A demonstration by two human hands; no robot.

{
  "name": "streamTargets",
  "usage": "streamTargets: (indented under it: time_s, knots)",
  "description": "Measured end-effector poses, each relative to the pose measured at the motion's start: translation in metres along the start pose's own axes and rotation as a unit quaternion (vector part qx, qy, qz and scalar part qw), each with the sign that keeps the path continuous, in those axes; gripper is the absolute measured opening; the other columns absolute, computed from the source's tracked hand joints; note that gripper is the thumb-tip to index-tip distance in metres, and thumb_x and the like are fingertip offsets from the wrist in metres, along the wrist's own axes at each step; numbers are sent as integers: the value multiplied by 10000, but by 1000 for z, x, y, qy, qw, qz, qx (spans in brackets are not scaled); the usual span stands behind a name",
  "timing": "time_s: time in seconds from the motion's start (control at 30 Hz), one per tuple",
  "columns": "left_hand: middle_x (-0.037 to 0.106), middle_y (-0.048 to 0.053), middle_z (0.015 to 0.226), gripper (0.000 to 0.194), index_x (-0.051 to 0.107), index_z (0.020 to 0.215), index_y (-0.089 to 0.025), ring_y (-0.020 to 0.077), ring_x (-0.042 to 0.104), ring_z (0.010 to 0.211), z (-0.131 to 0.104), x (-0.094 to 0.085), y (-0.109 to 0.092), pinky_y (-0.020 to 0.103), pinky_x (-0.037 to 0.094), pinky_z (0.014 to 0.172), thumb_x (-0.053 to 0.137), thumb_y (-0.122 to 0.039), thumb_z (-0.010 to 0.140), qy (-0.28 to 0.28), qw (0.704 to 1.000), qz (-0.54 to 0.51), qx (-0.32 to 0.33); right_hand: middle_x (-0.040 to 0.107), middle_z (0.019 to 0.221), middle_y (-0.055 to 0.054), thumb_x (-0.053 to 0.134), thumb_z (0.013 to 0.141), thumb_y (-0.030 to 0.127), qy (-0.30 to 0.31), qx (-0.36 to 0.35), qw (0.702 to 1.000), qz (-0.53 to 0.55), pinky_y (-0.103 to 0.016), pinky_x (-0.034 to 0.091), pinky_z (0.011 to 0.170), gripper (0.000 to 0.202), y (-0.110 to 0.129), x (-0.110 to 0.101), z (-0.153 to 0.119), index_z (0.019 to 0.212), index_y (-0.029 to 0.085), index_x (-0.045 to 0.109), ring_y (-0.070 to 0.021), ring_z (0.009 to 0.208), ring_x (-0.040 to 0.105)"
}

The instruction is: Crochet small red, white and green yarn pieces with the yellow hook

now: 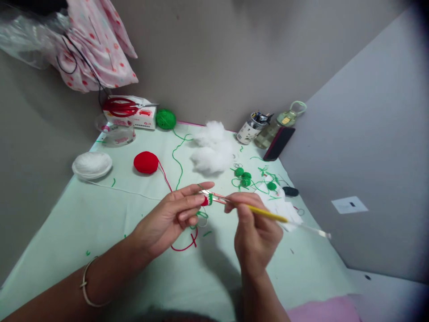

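A small crocheted piece in red, white and green is pinched between the thumb and fingers of my left hand, whose index finger is stretched out above it. My right hand grips a crochet hook by its yellow handle, the thin front end pointing left at the piece. A slim pinkish, two-pronged tool also shows between my right fingers and the piece; its kind is unclear. Green yarn hangs below the piece, and a red yarn tail lies on the table beneath.
White stuffing sits mid-table. Around it are a red yarn ball, white yarn, a green yarn ball and red scissors on a box. Small green balls, a pen cup, a bottle and a phone stand right.
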State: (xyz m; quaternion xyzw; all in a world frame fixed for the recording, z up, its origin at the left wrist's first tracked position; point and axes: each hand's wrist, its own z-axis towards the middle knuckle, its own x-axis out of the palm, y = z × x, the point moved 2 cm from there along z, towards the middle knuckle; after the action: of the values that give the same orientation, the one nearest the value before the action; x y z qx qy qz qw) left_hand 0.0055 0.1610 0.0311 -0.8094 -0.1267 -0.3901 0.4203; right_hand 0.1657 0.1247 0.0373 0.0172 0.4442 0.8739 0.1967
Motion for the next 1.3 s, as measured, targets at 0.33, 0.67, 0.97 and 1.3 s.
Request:
streamTargets:
  time_s: [0.33,0.67,0.97,1.3]
  knots:
    - [593,-35,867,339,787,1167,-252,7,375,499,-3,4,0,178,488,495,833,-246,831,7,992,101,69,747,914,-27,611,1007,256,40,162,971,173,-289,573,702,163,-13,4,1,994,241,773,-130,747,663]
    - [631,-25,873,341,771,1188,-262,62,572,570,-6,0,-4,212,515,562,810,-280,850,-29,973,201,114,763,954,-40,485,1038,172,24,51,998,33,-342,608,729,233,4,0,-4,1062,236,707,-157,767,710]
    - [436,-99,605,410,743,1243,-184,8,253,444,-3,4,5,145,424,466,823,-276,851,8,999,48,4,765,1095,-81,634,932,73,46,-173,964,-194,-393,625,837,370,3,4,-16,1215,287,739,-228,1004,731]
    - [599,-54,775,365,772,1184,-227,2,344,467,-2,4,3,156,485,487,849,-249,828,13,994,92,64,781,929,-24,587,997,157,45,50,996,52,-311,582,681,213,-1,8,-1,1015,265,770,-163,805,693]
